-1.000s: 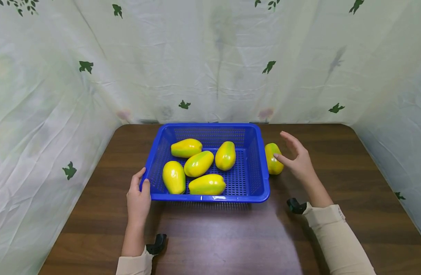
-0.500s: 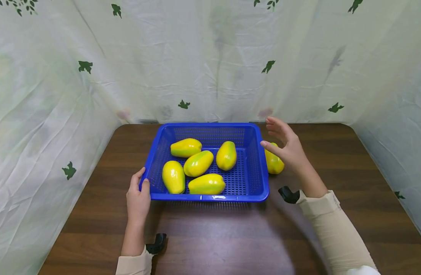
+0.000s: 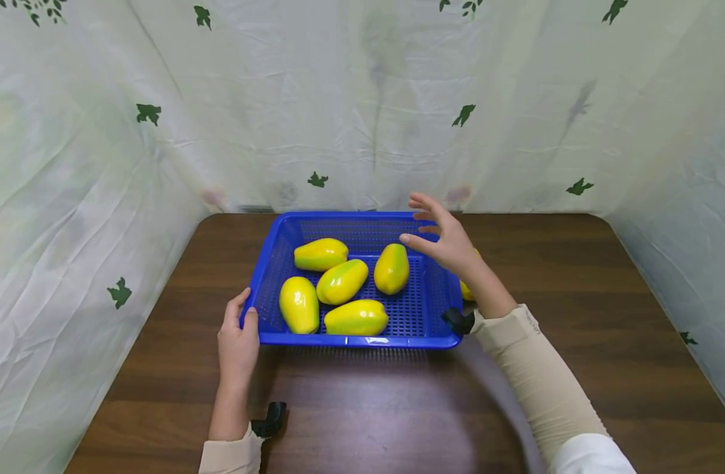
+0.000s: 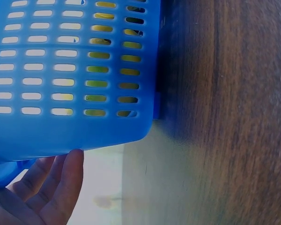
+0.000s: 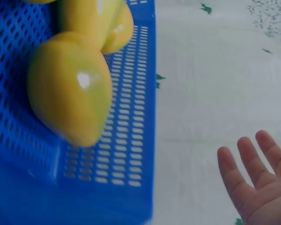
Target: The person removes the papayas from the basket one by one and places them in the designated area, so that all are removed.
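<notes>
A blue plastic basket (image 3: 362, 342) with slotted walls holds several yellow-green papayas (image 3: 391, 268). My left hand (image 3: 238, 342) grips the rim at its left side, thumb over the top and fingers outside; the left wrist view shows those fingers (image 4: 68, 187) against the outer wall. Over the basket's right back corner hovers my right hand (image 3: 445, 240), fingers spread and nothing in them, close above the rightmost papaya. In the right wrist view its fingers (image 5: 255, 164) appear beyond the basket rim. One more papaya (image 3: 467, 291) lies on the table right of the basket, mostly hidden by my right wrist.
The basket stands on a dark wooden table (image 3: 362, 408), near its back edge. A pale cloth curtain (image 3: 362, 99) with green leaf and bird prints hangs behind and on both sides. Black wrist camera mounts (image 3: 270, 420) stick out from both wrists.
My right hand has moved left and up from beside the papaya outside the basket to above the basket's right back corner. My left hand and the basket have stayed put.
</notes>
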{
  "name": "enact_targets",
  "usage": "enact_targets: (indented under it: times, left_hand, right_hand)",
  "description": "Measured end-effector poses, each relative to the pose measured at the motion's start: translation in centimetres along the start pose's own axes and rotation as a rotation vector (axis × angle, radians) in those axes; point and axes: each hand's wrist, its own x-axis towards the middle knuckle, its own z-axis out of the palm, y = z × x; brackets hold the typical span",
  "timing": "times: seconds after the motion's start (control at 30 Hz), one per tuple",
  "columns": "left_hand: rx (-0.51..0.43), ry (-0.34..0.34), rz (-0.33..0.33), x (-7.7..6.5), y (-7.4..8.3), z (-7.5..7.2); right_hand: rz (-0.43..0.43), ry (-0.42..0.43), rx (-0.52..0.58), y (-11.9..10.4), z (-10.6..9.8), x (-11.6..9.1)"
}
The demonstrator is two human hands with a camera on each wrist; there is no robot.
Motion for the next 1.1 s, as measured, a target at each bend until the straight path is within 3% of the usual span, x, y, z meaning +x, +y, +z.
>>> enact_targets:
  times: [0.2, 0.53, 1.1]
  left_hand:
    - [0.003, 0.004, -0.004, 0.0, 0.0, 0.0]
    - [0.006, 0.018, 0.002, 0.0, 0.0, 0.2]
    - [0.015, 0.021, -0.019, 0.0, 0.1, 0.2]
  right_hand:
    - [0.083, -0.059, -0.043, 2.9, 1.8, 1.4]
    - [0.308, -0.093, -0.093, 5.0, 4.0, 1.8]
    - [0.404, -0.290, -0.193, 6.9, 4.8, 2.0]
